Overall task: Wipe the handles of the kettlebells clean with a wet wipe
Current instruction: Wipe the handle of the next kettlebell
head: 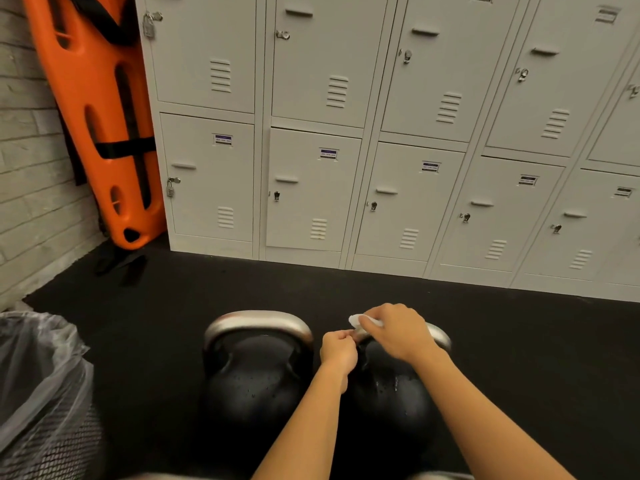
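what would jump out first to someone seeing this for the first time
The bright orange board leaning in the left corner against the brick wall grabs the eye, beside a long bank of grey lockers. Low in the middle, two black kettlebells stand side by side on the dark floor; the right hand holds a white wipe on the right kettlebell handle, the left hand gripping beside it. The left kettlebell is untouched.
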Demonstrator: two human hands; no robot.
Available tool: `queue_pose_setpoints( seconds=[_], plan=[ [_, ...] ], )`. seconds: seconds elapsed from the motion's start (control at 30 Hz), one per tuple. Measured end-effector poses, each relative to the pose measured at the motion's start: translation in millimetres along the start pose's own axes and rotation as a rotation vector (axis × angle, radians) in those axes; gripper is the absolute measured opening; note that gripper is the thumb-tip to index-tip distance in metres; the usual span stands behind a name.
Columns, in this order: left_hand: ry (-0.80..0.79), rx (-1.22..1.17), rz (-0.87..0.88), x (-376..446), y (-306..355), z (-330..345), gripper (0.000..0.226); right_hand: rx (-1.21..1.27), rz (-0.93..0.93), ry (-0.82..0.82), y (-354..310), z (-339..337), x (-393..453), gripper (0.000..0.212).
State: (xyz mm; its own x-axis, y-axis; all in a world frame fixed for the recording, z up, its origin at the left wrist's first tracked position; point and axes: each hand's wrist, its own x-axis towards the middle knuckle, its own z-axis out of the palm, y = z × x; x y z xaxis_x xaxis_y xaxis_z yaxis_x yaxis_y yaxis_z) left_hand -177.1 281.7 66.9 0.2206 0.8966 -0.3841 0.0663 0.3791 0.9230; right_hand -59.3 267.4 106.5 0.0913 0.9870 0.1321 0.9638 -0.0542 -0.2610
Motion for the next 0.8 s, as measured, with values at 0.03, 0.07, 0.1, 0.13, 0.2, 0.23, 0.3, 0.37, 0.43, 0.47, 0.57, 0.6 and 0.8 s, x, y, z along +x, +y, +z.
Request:
queue_pose_setpoints(
  seconds=[0.03,0.07,0.1,0.13,0.2,0.23,0.3,0.37,0.43,0.47,0.57,0.6,0.8],
  plan=[
    [-0.001,0.002,-0.003,0,0,0,0.03,0.014,-0.029,-0.022,0,-1,-2,0.031],
    [0.0,0.002,-0.004,0,-1,0,0.027,0.037,-0.063,-0.047,1,-2,-4,0.029],
    [-0.001,0.004,-0.006,1,-1,0,0.026,0.058,-0.106,-0.076,5,-4,-7,0.027],
    [0.0,0.007,-0.005,1,-2,0,0.024,0.072,-0.152,-0.104,9,-7,-10,0.026],
    [0.001,0.013,0.0,2,-3,1,0.025,0.057,-0.238,-0.13,19,-12,-17,0.026],
    [-0.003,0.014,-0.004,2,-2,1,0.027,0.032,-0.277,-0.124,23,-13,-21,0.027],
    [0.007,0.008,-0.014,2,-1,1,0.031,-0.039,-0.352,-0.097,24,-12,-23,0.029],
    [0.018,-0.01,-0.027,-2,1,1,0.029,-0.167,-0.419,-0.123,18,-8,-20,0.035],
    [0.022,-0.035,-0.032,-5,1,0,0.026,-0.328,-0.499,-0.206,9,-9,-12,0.036],
    [0.015,-0.048,-0.034,-5,1,0,0.025,-0.389,-0.536,-0.253,5,-13,-7,0.036],
    [0.006,-0.056,-0.046,-6,3,-1,0.024,-0.442,-0.516,-0.358,1,-33,1,0.038],
    [0.009,-0.046,-0.045,-5,3,-2,0.026,-0.456,-0.495,-0.374,1,-36,3,0.04],
    [0.028,-0.078,-0.068,-7,3,-1,0.022,-0.522,-0.539,-0.341,-5,-3,8,0.04]
  ],
)
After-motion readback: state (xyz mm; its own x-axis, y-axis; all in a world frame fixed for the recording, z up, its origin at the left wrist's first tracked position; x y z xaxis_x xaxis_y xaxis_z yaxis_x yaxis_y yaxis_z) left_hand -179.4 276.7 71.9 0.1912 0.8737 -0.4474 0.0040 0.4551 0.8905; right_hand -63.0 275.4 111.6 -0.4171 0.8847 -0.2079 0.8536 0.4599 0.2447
